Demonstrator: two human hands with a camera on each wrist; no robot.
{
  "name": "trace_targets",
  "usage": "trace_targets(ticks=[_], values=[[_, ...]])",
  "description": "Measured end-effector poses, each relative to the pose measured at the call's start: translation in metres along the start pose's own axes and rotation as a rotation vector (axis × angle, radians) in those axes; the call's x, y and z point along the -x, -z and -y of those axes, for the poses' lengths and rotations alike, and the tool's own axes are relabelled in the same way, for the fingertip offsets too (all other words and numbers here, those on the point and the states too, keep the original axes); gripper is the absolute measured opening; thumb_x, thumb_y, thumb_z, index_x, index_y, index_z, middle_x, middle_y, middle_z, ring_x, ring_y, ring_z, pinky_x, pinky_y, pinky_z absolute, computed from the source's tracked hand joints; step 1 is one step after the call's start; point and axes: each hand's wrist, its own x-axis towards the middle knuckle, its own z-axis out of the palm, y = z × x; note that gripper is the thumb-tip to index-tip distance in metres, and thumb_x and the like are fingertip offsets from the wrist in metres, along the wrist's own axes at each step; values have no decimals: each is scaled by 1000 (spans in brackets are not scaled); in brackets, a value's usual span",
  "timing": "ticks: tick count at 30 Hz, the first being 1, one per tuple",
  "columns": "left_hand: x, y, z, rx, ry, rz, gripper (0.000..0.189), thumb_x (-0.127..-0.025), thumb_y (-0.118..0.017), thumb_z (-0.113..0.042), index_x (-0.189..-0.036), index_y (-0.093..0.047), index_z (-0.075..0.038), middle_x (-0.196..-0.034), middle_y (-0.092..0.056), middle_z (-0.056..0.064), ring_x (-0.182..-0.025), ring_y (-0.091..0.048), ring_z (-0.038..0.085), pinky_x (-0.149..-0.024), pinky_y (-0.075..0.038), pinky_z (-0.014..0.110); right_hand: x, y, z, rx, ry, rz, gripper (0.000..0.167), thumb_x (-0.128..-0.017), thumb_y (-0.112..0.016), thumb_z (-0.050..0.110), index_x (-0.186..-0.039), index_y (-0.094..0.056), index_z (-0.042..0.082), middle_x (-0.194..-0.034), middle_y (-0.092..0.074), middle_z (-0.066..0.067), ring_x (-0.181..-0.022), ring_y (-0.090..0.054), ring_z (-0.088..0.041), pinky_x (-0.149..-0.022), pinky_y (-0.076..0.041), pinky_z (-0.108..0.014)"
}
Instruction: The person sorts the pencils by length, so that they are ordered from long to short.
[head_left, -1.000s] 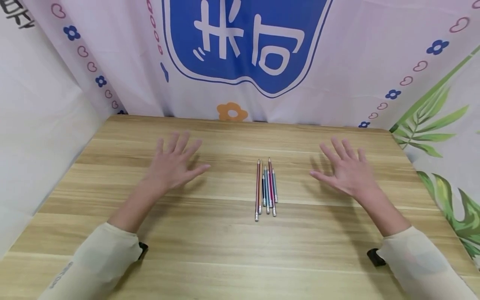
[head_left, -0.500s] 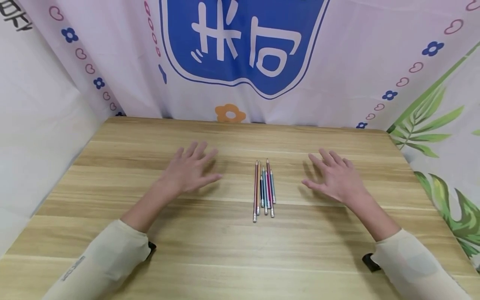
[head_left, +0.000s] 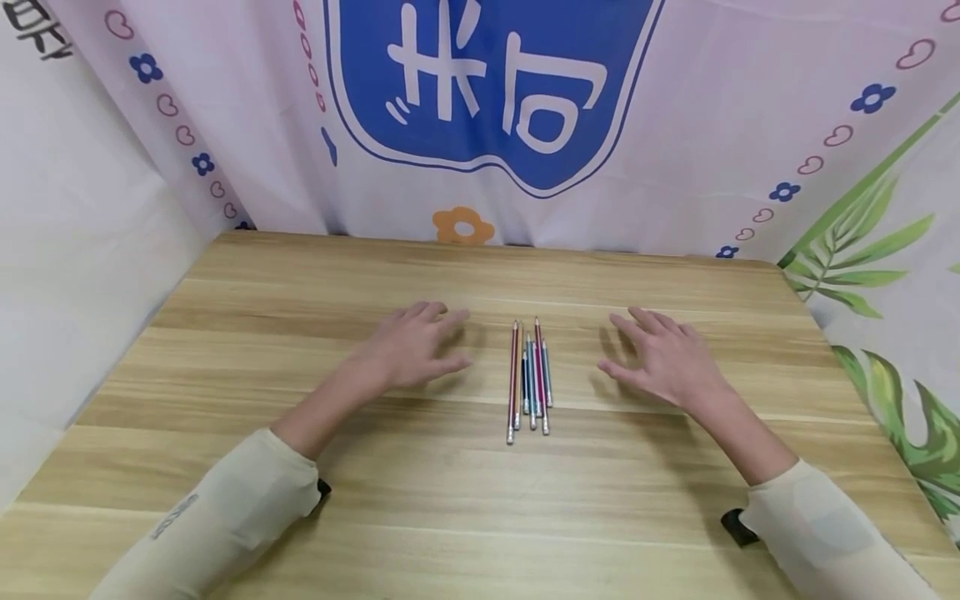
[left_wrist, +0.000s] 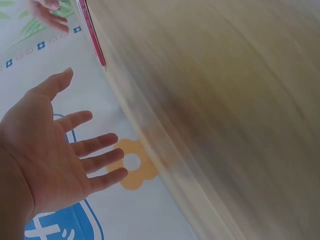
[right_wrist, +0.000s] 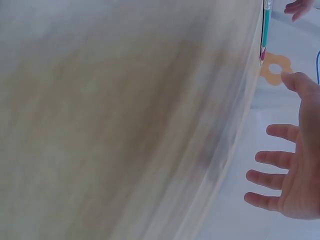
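Several pencils [head_left: 537,379] with eraser ends lie side by side on the wooden table [head_left: 420,500], their points toward the back. Red, orange, dark blue and teal barrels show among them. To their left is my left hand [head_left: 408,346], fingers spread and apart from the pencils. On the other side my right hand [head_left: 667,358] faces them with its fingers apart, holding nothing. The left wrist view shows the left palm [left_wrist: 47,155] with nothing in it and a red pencil [left_wrist: 92,35] at the top. A teal pencil [right_wrist: 265,30] appears at the top of the right wrist view.
A printed cloth [head_left: 675,125] with a blue emblem hangs along the table's back edge. White cloth [head_left: 75,208] stands on the left, and leaf-printed cloth [head_left: 900,333] on the right. Bare tabletop lies in front of the pencils and around both hands.
My left hand has moved right and slightly nearer to me, closer to the pencils. The right hand has shifted a little left and nearer. The pencils have stayed in place.
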Motion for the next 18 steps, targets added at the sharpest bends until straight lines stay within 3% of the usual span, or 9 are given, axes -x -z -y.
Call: trace_targets(ticks=[3,7,12,18], values=[[-3,-4,-5,7,-41,-33,74,-100,-63,-53,-157,-44,-10,-147,-52,25,-133,-52,44,-110,-42,62,0,0,1,-13,10,-11,76,-97,-60,60,-151,-52,7,-154,-46,-28,-134,-49,-52,-105,-42,-69],[-7,-7,-10,13,-75,-49,69,-99,-66,-48,-152,-50,-7,-130,-60,23,-109,-62,35,-93,-55,48,-3,-1,3,-47,38,-25,71,-97,-63,56,-146,-57,5,-148,-53,-28,-132,-53,-51,-106,-43,-66],[-12,-10,-16,23,-90,-37,64,-99,-70,-41,-149,-54,-5,-121,-63,19,-96,-62,27,-84,-57,39,-5,-3,6,-111,53,-35,68,-95,-68,52,-143,-60,3,-143,-57,-27,-128,-56,-49,-105,-45,-64],[-17,-12,-22,-3,-132,-96,58,-94,-77,-35,-140,-62,-4,-116,-67,16,-89,-64,23,-75,-57,33,-6,-4,8,-185,50,-56,64,-94,-72,48,-136,-64,1,-139,-61,-26,-126,-59,-47,-106,-45,-63]])
